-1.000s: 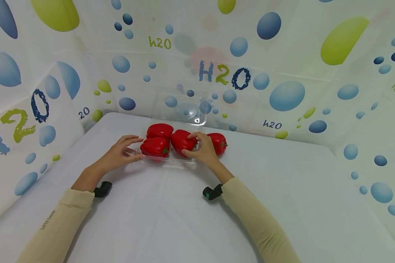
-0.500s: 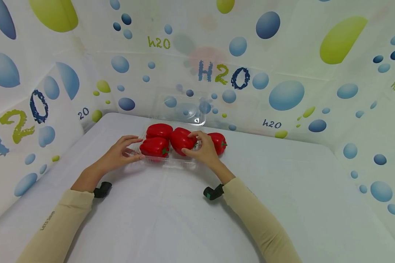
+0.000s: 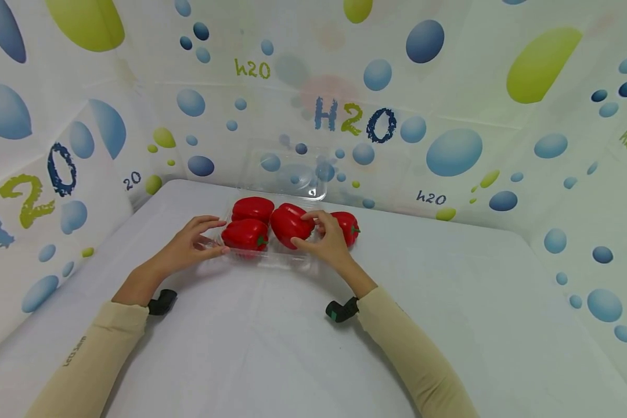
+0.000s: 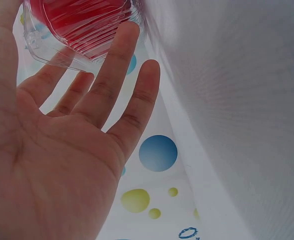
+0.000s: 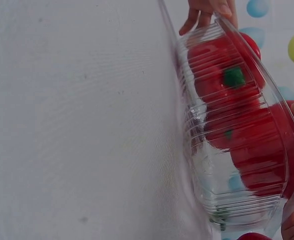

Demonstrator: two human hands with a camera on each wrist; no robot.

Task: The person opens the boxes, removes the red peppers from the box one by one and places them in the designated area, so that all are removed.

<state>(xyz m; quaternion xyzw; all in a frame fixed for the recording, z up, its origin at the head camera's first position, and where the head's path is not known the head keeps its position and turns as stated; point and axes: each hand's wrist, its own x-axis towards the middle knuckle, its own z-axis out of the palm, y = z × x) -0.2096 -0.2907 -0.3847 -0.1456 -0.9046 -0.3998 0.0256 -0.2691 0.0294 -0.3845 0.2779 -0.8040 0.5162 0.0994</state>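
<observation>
Nearest, a beige left sleeve [image 3: 99,354] is bearing small dark lettering that seems to read "Lets Slim", and a beige right sleeve [image 3: 415,348] is reaching in opposite, both over the white-covered table [image 3: 251,360]. Farther on, the left hand [image 3: 188,247] is touching the left end of a clear container [image 3: 271,259], its fingers spread and not clamped. The right hand [image 3: 328,238] is pinching a red pepper [image 3: 288,225] between thumb and fingers at the container's right part; whether it is resting on the bottom is unclear. Inside, at left, a front pepper [image 3: 242,233] and a back pepper [image 3: 252,208] are lying together. An outer pepper [image 3: 346,225] is lying just beyond the right end. Behind, the clear lid [image 3: 313,193] is standing open. Farthest, the dotted backdrop [image 3: 313,75] is showing "H2O" large, "h2O" smaller, and "20" at left.
</observation>
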